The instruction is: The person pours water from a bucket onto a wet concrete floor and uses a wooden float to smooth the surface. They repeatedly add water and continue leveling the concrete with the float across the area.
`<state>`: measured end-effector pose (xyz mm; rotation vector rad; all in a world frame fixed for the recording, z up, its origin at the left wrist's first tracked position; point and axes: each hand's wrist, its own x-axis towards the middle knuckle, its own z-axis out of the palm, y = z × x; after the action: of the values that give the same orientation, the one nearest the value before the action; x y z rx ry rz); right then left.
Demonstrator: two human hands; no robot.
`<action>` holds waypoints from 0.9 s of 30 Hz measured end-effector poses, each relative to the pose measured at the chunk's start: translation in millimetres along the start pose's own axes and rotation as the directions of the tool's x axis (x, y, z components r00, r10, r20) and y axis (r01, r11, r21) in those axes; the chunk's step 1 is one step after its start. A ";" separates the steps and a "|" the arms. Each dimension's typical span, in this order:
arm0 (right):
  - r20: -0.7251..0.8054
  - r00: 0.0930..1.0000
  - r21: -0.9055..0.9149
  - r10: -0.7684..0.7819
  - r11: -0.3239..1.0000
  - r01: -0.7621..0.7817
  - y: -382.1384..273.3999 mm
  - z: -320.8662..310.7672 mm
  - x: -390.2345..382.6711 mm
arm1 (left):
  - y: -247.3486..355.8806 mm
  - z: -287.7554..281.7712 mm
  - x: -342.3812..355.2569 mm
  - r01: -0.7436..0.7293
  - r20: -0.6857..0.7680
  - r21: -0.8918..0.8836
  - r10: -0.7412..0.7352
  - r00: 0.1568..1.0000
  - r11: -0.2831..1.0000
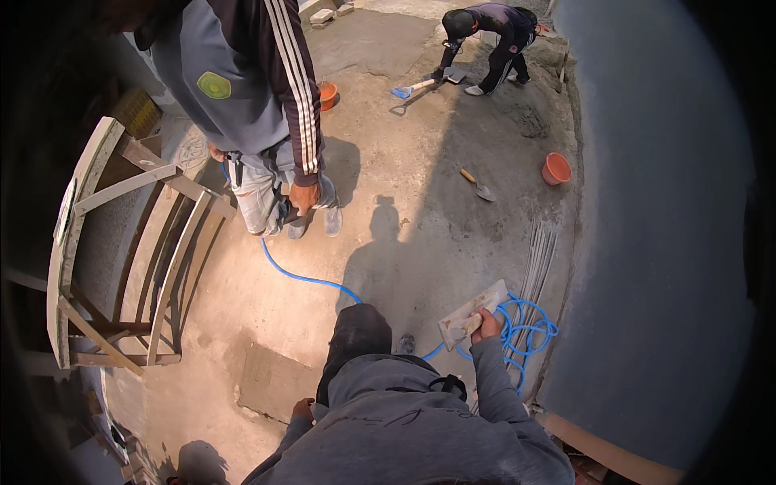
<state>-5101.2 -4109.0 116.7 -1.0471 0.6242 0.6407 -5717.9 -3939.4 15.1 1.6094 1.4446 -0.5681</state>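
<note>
My right hand [487,325] grips the handle of a plastering float [475,312], a pale, flat rectangular tool held out at my right side, above a loose coil of blue hose [529,330]. Beside my left thigh hangs my left hand [303,409], seen from above; its fingers are mostly hidden and I see nothing held in it. The square patch of darker mortar [277,380] on the floor is nearest to that hand.
A co-worker [234,97] stands ahead on the left beside a curved wooden frame [89,190]. Another person [497,36] bends over a shovel [414,89]. A trowel [482,191], an orange bucket [556,169] and thin rods [537,259] lie near the grey wall [655,242].
</note>
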 end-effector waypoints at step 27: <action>0.415 0.894 -0.611 -0.169 0.676 0.411 -37.3 942.9 563.0 | 737.8 -858.2 679.2 -0.593 -0.822 -0.253 0.154 0.548 0.764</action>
<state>-4552.6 -3157.9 73.2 -1.6556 -0.1255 0.7554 -5048.2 -2807.9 131.1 1.7003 1.5267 0.8552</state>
